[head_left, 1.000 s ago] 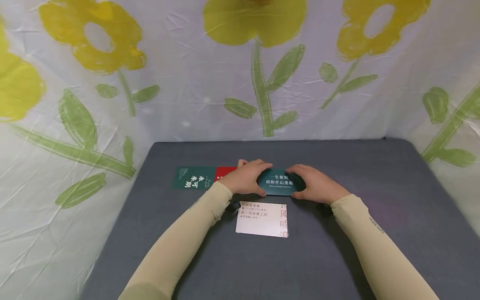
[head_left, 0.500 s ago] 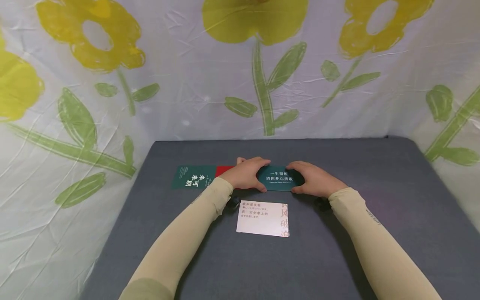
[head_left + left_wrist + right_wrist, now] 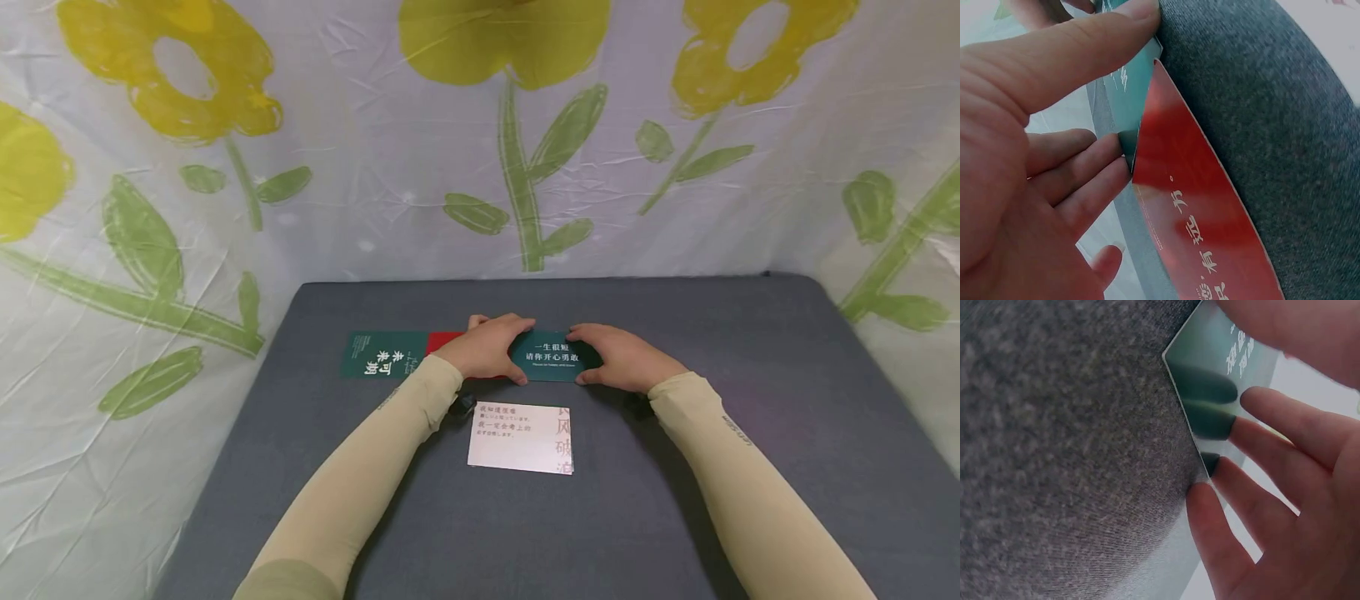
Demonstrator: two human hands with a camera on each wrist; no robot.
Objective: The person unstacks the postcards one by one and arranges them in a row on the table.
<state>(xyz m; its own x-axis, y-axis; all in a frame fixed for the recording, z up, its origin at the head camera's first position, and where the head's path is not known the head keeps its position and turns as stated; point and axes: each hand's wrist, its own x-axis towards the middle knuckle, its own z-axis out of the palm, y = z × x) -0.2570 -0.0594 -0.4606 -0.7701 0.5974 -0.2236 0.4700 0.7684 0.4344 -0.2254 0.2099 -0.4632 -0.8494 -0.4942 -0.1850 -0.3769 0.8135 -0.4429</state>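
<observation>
A dark green card (image 3: 552, 354) with white lettering lies at the far middle of the table, between both hands. My left hand (image 3: 491, 347) holds its left side, thumb at the near edge and fingers towards the far edge. From the other side, my right hand (image 3: 626, 358) holds it with thumb and fingers spread across the card's width. In the left wrist view, a red card (image 3: 1185, 206) meets the green card's left end; the head view shows it partly hidden under my left hand. The right wrist view shows fingertips right at the green card's (image 3: 1197, 350) edge.
Left of the red card lies another green card (image 3: 386, 354) in the same row. Nearer to me is a small stack of whitish cards (image 3: 519, 437) with printed text. The grey table (image 3: 675, 500) ends at a flower-printed curtain (image 3: 375, 208) behind and at the sides.
The green card's near edge, lower and towards me a second ago, has moved back level with the row of cards. Both hands have gone with it and keep their hold.
</observation>
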